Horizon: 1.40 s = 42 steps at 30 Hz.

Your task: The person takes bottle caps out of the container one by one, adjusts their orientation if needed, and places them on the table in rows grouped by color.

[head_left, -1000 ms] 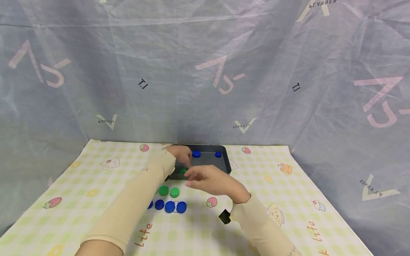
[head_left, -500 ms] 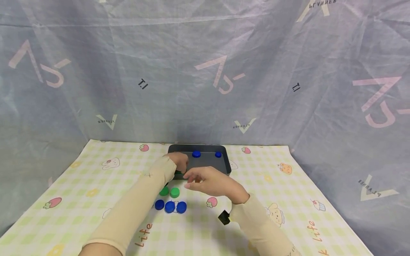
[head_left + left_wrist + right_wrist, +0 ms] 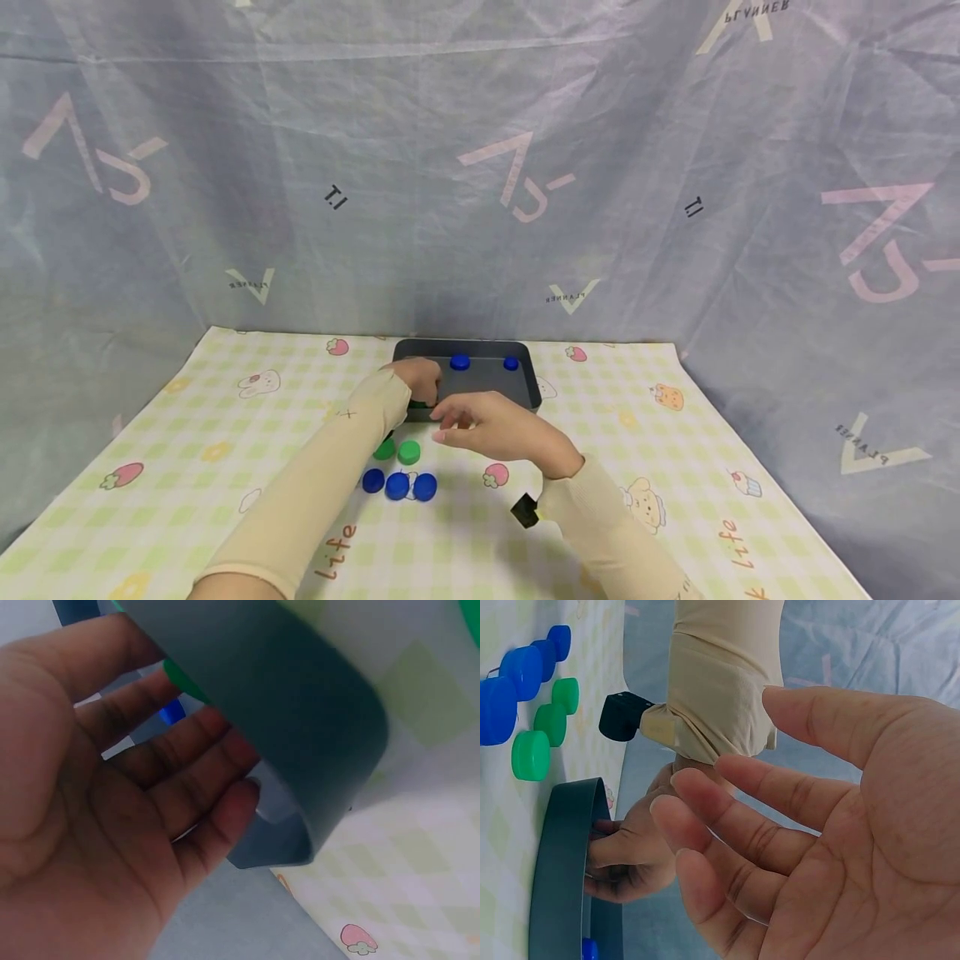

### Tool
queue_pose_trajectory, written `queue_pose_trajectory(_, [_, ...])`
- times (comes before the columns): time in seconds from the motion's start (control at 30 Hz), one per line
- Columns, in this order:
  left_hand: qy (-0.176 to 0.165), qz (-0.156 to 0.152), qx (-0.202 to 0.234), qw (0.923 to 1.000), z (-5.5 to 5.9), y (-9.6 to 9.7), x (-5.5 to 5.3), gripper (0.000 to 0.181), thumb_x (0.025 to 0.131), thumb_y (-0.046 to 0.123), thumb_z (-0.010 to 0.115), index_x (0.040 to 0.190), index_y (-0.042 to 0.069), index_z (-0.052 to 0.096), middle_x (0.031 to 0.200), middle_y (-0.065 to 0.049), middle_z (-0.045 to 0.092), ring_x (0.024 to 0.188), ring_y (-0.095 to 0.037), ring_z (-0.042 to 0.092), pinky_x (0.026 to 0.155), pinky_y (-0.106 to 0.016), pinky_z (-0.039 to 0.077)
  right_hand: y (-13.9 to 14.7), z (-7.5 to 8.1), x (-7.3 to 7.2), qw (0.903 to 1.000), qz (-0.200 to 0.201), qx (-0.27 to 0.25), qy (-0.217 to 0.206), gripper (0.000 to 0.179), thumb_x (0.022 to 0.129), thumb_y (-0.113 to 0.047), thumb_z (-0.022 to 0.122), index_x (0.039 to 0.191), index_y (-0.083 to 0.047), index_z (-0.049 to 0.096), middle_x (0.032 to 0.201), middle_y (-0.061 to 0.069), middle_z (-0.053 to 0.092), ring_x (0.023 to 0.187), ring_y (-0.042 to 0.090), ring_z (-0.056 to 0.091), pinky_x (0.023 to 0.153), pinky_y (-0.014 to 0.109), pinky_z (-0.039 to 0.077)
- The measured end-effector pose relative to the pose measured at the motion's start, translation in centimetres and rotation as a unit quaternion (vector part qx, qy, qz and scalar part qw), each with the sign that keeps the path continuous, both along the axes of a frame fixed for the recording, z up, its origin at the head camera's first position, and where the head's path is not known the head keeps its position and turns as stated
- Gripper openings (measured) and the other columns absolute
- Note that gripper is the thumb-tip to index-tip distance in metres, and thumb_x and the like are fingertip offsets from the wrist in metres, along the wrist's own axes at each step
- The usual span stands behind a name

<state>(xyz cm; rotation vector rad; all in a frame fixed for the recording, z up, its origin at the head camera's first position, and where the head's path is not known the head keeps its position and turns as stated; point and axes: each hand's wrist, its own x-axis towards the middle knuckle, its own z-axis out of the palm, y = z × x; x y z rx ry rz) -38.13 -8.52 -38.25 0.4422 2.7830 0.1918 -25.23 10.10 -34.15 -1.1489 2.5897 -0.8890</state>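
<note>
My left hand [image 3: 422, 379] reaches down into the near left corner of a dark grey tray [image 3: 528, 385]. In the left wrist view its thumb and index finger close about a green bottle cap [image 3: 184, 681], partly hidden by the tray wall; the thumb tip is out of sight. My right hand [image 3: 491, 425] hovers just over the tray's near edge, its fingers loosely bent and holding nothing. Blue caps [image 3: 460, 362] lie in the tray's far part. Before the tray stand green caps [image 3: 408, 452] and a row of blue caps [image 3: 397, 486], partly covered by the left sleeve.
A checked cloth [image 3: 600, 533] with printed pictures covers the table. Behind the table hangs a grey curtain [image 3: 420, 208]. A small black cube [image 3: 526, 510] is at the right wrist, and another [image 3: 621, 716] at the left wrist.
Over the first half second my left hand drops lower and left in the tray, onto the green cap, which it now covers in the head view. The right hand stays almost still.
</note>
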Motion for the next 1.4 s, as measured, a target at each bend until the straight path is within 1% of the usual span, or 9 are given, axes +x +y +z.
queue_pose_trajectory(0.2, [0.047,-0.015,0.009,0.9987,0.8,-0.3,0.2,0.011,0.084,0.007,0.065,0.088,0.017,0.067,0.085,0.002,0.064,0.077,-0.017,0.056,0.068,-0.032,0.048,0.1,0.0,-0.1,1.0000,0.000,-0.004,-0.002,0.030,0.098,-0.034,0.065,0.124,-0.018,0.066,0.104,-0.008,0.068,0.094,0.008,0.061,0.077,0.026,0.051])
queue_pose_trajectory(0.33, [0.084,-0.029,0.043,0.9951,1.8,-0.8,0.4,0.011,0.084,0.005,0.061,0.085,0.014,0.068,0.082,0.000,0.063,0.072,-0.017,0.055,0.064,-0.031,0.047,0.2,0.1,-0.1,1.0000,-0.001,-0.007,-0.002,0.031,0.098,-0.033,0.065,0.124,-0.017,0.066,0.103,-0.007,0.068,0.093,0.008,0.062,0.077,0.026,0.051])
queue_pose_trajectory(0.47, [0.113,-0.041,0.088,0.9888,3.5,-1.2,1.0,0.006,0.086,0.007,0.069,0.089,0.010,0.065,0.085,-0.003,0.061,0.073,-0.019,0.053,0.066,-0.032,0.047,0.3,0.2,-0.1,1.0000,-0.005,-0.003,-0.005,0.031,0.098,-0.033,0.065,0.125,-0.018,0.066,0.104,-0.008,0.068,0.092,0.007,0.062,0.078,0.026,0.051])
queue_pose_trajectory(0.63, [0.143,-0.045,0.135,0.9795,5.7,-1.4,2.6,0.019,0.087,0.014,0.078,0.094,0.008,0.061,0.085,-0.004,0.059,0.073,-0.019,0.054,0.069,-0.034,0.047,0.3,0.2,0.1,0.9997,-0.014,-0.003,-0.019,0.030,0.098,-0.035,0.064,0.124,-0.021,0.066,0.102,-0.011,0.067,0.089,0.006,0.062,0.077,0.026,0.051])
queue_pose_trajectory(0.73, [0.177,-0.034,0.173,0.9682,6.6,-1.6,3.7,0.019,0.088,0.015,0.077,0.095,0.009,0.061,0.082,-0.003,0.059,0.068,-0.018,0.055,0.066,-0.033,0.046,0.4,0.2,0.2,0.9996,-0.014,-0.009,-0.025,0.030,0.098,-0.035,0.064,0.124,-0.020,0.066,0.100,-0.010,0.068,0.086,0.007,0.063,0.075,0.027,0.052])
queue_pose_trajectory(0.93, [0.275,-0.012,0.234,0.9326,7.8,-2.1,6.4,0.019,0.089,0.021,0.077,0.097,0.013,0.062,0.083,-0.001,0.062,0.065,-0.016,0.056,0.063,-0.032,0.048,0.6,0.2,0.3,0.9994,-0.012,-0.021,-0.024,0.029,0.099,-0.034,0.063,0.125,-0.020,0.065,0.101,-0.010,0.069,0.087,0.009,0.065,0.075,0.027,0.052])
queue_pose_trajectory(1.17, [0.284,0.021,0.283,0.9159,8.8,-3.6,11.0,0.020,0.090,0.028,0.076,0.105,0.017,0.067,0.090,0.001,0.065,0.068,-0.015,0.056,0.062,-0.033,0.048,0.6,0.5,0.4,0.9986,0.001,-0.047,0.024,0.027,0.100,-0.035,0.062,0.123,-0.021,0.067,0.101,-0.012,0.067,0.086,0.008,0.063,0.074,0.027,0.052])
queue_pose_trajectory(1.3, [0.309,-0.011,0.312,0.8984,8.8,-4.3,13.4,0.016,0.091,0.022,0.075,0.104,0.017,0.070,0.087,0.003,0.065,0.066,-0.013,0.054,0.060,-0.032,0.047,0.3,0.7,0.6,0.9910,0.020,-0.110,0.074,0.020,0.099,-0.028,0.064,0.117,-0.020,0.069,0.098,-0.011,0.068,0.085,0.005,0.062,0.072,0.028,0.053])
queue_pose_trajectory(1.4, [0.309,-0.040,0.333,0.8901,8.6,-4.4,14.8,0.013,0.092,0.018,0.074,0.105,0.017,0.071,0.081,0.006,0.063,0.065,-0.013,0.053,0.058,-0.031,0.046,0.0,0.6,0.8,0.9773,0.042,-0.175,0.112,0.014,0.098,-0.019,0.066,0.111,-0.018,0.070,0.096,-0.008,0.068,0.083,0.005,0.062,0.071,0.027,0.054])
